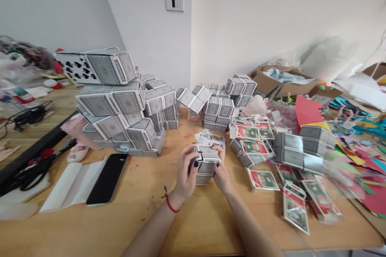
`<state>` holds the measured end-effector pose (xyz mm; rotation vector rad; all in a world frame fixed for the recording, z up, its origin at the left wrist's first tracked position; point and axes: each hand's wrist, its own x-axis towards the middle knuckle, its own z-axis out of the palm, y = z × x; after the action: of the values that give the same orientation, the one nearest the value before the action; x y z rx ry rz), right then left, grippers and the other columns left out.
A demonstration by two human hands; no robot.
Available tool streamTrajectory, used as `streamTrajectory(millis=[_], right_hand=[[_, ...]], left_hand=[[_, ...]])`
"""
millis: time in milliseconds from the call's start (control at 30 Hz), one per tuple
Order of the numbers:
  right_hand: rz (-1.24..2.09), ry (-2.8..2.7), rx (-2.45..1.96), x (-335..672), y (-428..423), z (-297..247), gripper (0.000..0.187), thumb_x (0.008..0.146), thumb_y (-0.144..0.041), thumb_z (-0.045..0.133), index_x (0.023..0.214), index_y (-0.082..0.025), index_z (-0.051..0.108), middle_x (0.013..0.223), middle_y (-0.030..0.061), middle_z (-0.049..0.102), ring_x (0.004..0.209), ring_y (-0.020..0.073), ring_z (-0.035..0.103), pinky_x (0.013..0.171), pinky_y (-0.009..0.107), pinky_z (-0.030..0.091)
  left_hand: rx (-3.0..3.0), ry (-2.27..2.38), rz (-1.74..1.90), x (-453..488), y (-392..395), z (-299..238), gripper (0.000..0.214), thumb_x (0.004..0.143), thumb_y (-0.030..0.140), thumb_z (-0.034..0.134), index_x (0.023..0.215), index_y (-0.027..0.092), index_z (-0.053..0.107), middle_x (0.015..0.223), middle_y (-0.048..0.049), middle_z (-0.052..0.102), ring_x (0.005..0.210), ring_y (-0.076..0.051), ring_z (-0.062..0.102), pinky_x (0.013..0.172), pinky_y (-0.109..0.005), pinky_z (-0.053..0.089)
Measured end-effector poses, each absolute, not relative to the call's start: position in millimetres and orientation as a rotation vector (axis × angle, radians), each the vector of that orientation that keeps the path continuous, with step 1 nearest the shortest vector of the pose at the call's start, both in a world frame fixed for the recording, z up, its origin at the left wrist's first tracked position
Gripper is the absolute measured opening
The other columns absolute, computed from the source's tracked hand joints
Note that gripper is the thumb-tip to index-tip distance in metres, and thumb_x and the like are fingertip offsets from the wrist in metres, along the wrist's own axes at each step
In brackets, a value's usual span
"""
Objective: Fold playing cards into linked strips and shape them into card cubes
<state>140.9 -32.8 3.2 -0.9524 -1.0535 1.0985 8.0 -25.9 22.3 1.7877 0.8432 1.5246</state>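
Between my two hands, just above or on the wooden table (163,217), is a small box folded from playing cards (206,173), grey patterned backs outward. My left hand (186,170) grips its left side, thumb on the near face and fingers over the top edge. On the other side my right hand (221,172) closes round the right edge, thumb at the front corner. Loose playing cards (215,138), some face up, lie right behind the box. Whether the box touches the table I cannot tell.
Stacked card boxes (126,104) rise at the left, with more card-box blocks (218,106) behind and to the right. Red and green card packs (263,179) lie scattered at right. A black phone (107,178), white paper (72,184) and scissors (39,164) are on the left.
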Motion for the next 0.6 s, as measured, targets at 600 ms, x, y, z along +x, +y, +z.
streamTrajectory(millis=[600], right_hand=[[0.963,-1.182,-1.052,137.5,-37.7,10.6,0.053,0.081,-0.045,0.044,0.129,-0.025,0.034,0.130,0.0050,0.041,0.117,0.0246,0.039,0.099,0.042,0.028]], left_hand=[[1.751,0.798,1.466,2.6,-24.9,21.5,0.018,0.081,0.021,0.047,0.098,0.020,0.054,0.118,-0.0102,0.045,0.115,-0.023,0.041,0.095,-0.042,0.035]])
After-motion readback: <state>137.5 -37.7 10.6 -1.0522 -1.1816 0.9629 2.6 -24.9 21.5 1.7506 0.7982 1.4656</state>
